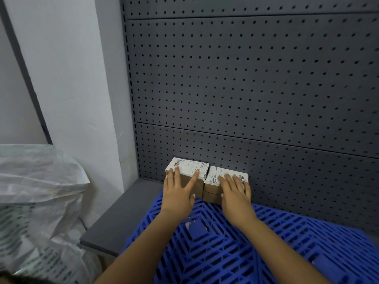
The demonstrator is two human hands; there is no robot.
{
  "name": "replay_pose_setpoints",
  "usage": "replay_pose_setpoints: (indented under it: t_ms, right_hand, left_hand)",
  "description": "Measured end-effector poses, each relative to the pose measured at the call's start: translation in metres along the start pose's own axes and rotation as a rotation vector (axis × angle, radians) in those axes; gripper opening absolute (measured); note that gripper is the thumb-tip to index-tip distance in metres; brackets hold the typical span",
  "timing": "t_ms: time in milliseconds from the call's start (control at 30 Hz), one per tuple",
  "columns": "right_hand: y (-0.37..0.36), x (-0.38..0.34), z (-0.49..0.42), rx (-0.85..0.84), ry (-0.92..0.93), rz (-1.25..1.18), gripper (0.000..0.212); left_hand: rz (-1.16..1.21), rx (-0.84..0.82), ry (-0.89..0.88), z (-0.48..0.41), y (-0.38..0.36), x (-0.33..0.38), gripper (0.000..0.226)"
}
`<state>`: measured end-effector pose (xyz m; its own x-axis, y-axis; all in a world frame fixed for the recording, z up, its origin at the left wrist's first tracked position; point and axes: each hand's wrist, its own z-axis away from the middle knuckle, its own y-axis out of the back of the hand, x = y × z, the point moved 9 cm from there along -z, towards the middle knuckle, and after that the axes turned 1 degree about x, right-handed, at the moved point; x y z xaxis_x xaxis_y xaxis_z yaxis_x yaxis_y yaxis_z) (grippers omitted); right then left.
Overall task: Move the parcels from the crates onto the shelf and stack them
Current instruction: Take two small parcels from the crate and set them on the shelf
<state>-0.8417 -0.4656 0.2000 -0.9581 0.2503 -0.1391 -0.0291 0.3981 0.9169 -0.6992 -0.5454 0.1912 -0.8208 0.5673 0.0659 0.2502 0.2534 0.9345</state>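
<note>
Two small brown cardboard parcels with white shipping labels stand side by side at the back of the shelf, against the pegboard. My left hand (178, 191) lies flat on the left parcel (189, 168), fingers straight and spread over its label and front face. Over the right parcel (217, 174) my right hand (235, 190) lies the same way, fingers straight. The right parcel sits on another brown box, mostly hidden beneath it. The two label edges touch in the middle.
A blue plastic lattice pallet (235, 249) covers the grey shelf (123, 218) beneath the parcels. The dark grey pegboard (256, 89) forms the back wall. A large white woven sack (37, 201) stands to the left, beside a white wall.
</note>
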Motion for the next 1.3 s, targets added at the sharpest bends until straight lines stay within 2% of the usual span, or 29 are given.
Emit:
replay_pose_setpoints:
  t_ms: [67, 200, 300, 600, 1000, 1300]
  right_hand:
    - [-0.001, -0.001, -0.001, 0.004, -0.004, -0.010, 0.063]
    - [-0.003, -0.002, -0.002, 0.010, -0.014, 0.010, 0.063]
    - [-0.002, -0.001, -0.003, 0.019, -0.032, 0.019, 0.058]
    - [-0.008, -0.012, -0.009, -0.057, -0.017, 0.048, 0.064]
    - [-0.002, -0.017, -0.009, -0.060, 0.012, 0.121, 0.056]
    - [0.007, -0.005, -0.002, -0.049, -0.015, 0.133, 0.057]
  left_hand:
    - [-0.013, -0.009, 0.012, 0.000, 0.000, 0.000, 0.074]
    - [-0.026, -0.094, 0.053, 0.000, -0.003, 0.001, 0.100]
    - [-0.027, -0.144, 0.049, 0.001, -0.001, 0.003, 0.106]
    - [-0.005, -0.207, 0.009, 0.000, 0.004, -0.008, 0.100]
    - [0.075, -0.208, 0.003, -0.003, 0.005, -0.010, 0.097]
    - [0.019, -0.200, -0.013, -0.003, 0.005, 0.000, 0.096]
